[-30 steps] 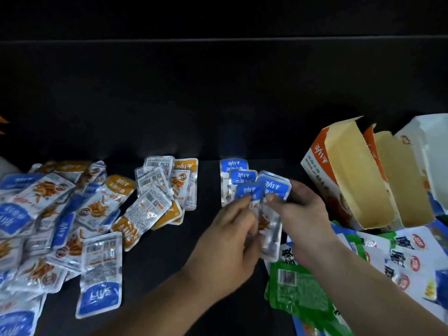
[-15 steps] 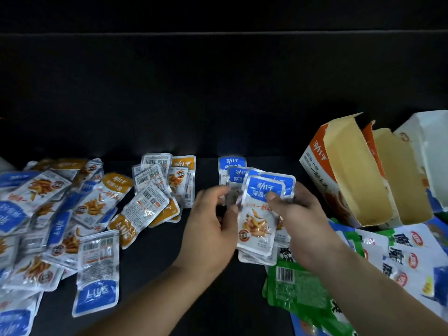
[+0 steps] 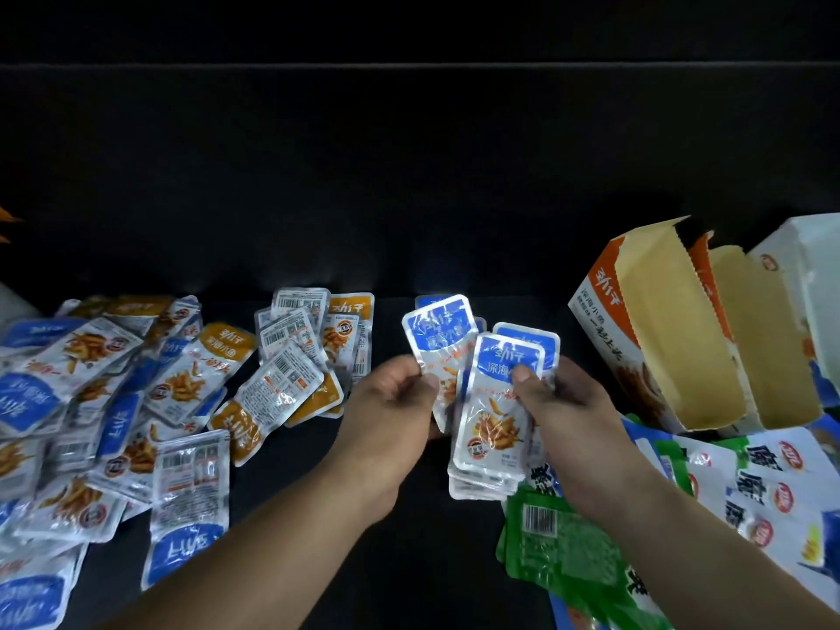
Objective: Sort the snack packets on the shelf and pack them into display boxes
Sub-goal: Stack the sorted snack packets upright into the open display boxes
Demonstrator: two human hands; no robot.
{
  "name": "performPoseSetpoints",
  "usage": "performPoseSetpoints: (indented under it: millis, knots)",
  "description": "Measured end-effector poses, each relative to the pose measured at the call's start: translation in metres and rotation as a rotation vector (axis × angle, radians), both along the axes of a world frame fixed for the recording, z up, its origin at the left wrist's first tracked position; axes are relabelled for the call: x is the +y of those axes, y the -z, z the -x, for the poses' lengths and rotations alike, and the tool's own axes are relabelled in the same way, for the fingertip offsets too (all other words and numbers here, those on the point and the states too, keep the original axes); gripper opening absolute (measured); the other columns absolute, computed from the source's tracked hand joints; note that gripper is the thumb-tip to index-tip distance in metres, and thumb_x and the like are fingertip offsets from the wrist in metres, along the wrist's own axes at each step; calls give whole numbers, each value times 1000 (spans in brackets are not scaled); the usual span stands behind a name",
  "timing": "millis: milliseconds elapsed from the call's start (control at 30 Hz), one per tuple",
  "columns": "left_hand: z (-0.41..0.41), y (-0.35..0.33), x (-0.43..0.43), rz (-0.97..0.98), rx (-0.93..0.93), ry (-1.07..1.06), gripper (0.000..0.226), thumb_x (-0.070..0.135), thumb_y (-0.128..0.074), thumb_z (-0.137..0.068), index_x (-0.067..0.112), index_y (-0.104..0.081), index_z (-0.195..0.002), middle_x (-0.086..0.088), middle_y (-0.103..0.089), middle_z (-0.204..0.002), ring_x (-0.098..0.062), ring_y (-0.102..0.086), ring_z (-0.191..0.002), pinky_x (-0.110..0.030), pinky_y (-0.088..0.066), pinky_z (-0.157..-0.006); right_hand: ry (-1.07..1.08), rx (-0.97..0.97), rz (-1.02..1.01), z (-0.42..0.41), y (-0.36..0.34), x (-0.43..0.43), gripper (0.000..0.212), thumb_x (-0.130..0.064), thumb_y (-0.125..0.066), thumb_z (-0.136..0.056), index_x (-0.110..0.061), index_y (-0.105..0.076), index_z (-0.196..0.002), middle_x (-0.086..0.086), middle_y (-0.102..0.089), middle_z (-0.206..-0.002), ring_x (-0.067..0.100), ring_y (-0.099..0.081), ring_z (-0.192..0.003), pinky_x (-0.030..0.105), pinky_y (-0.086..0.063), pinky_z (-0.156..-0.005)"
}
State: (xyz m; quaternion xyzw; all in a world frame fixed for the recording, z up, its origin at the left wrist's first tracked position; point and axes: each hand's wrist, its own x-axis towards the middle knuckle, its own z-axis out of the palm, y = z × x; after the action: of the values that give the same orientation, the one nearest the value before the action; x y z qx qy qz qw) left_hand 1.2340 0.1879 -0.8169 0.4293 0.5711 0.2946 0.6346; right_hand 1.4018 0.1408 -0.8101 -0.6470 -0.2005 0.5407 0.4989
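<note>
Left of the orange box (image 3: 672,334), the left hand (image 3: 391,406) pinches one blue packet (image 3: 438,329); the right hand (image 3: 563,411) grips a blue stack (image 3: 493,429). The slippery stack might slide apart and fall.

Both hands raised side by side over the middle of the shelf (image 3: 409,561), each gripping packets.

The left forearm (image 3: 254,552) comes in from the near edge on the left, the right forearm (image 3: 682,552) from the near right corner, both bare and angled inward. The left hand (image 3: 395,402), back facing up and fingers curled, pinches the lower part of one blue packet (image 3: 438,338) between thumb and fingertips. The right hand (image 3: 559,411) holds a stack of blue packets (image 3: 493,429), thumb pressed on the front one and fingers curled behind. The two hands sit near each other, not touching.
</note>
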Motion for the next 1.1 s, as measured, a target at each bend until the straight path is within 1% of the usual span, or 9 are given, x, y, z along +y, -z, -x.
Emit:
performPoseSetpoints:
  millis: [300,400,467,567,600,700,800,933,1100]
  knots:
    - [3,-2,0,-56,-35,32,18,24,-59,-106,33,-69,-118,9,-79,-105,-11,-76,-97,-45,-61,-92,17,-86,-34,12,2,18,20,-15,-62,-102,-26,-64,-119,0,-78,-107,20,-78,-91,45,-63,-78]
    - [-3,-4,2,-105,-70,122,29,16,-69,-99,34,-64,-122,13,-78,-106,-4,-75,-96,-22,-59,-77,-27,-123,-59,22,3,31,25,-14,-62,-101,-29,-64,-121,-2,-77,-107,18,-76,-97,49,-61,-90]
    - [-7,-2,10,-160,-29,100,38,5,-70,-96,32,-62,-122,14,-78,-105,-3,-75,-93,-16,-57,-69,-52,-205,-61,23,4,39,26,-17,-66,-100,-31,-63,-121,-5,-76,-108,12,-75,-97,42,-61,-90]
    - [-6,6,26,-187,30,16,40,3,-69,-96,30,-62,-123,12,-79,-103,-4,-76,-90,-23,-61,-74,-61,-371,-90,17,6,45,57,-20,-73,-95,-30,-48,-146,-11,-71,-118,-10,-67,-86,10,-52,-68]
    - [-6,10,30,-193,64,15,38,6,-69,-96,31,-62,-123,13,-79,-103,-4,-76,-90,-27,-61,-77,-77,-414,-86,15,8,45,65,-19,-75,-94,-27,-44,-151,-13,-71,-116,-15,-66,-84,6,-49,-63]
    - [-2,24,35,-343,364,128,31,31,-72,-94,36,-65,-124,13,-73,-108,-6,-72,-95,-34,-61,-81,-155,-527,-58,11,19,44,35,-15,-75,-92,-32,-68,-122,-13,-76,-100,-1,-73,-92,16,-57,-72]
    - [4,31,33,-484,657,221,40,51,-71,-90,36,-65,-126,7,-57,-115,-10,-61,-100,-19,-47,-68,-149,-533,-54,10,23,42,36,-12,-76,-90,-34,-69,-118,-15,-75,-100,-5,-70,-90,22,-60,-79]
    - [13,36,22,-567,588,199,41,44,-64,-97,28,-62,-134,4,-57,-116,-15,-63,-103,-34,-57,-85,-185,-552,-82,11,18,36,51,-11,-76,-90,-41,-58,-128,-23,-70,-103,-20,-61,-90,3,-49,-65]
    - [13,48,10,-683,648,252,43,35,-63,-90,21,-71,-129,4,-58,-119,-19,-59,-109,-35,-53,-92,-302,-666,-101,17,15,27,51,-10,-68,-92,-44,-58,-129,-20,-73,-105,-9,-67,-94,11,-53,-71]
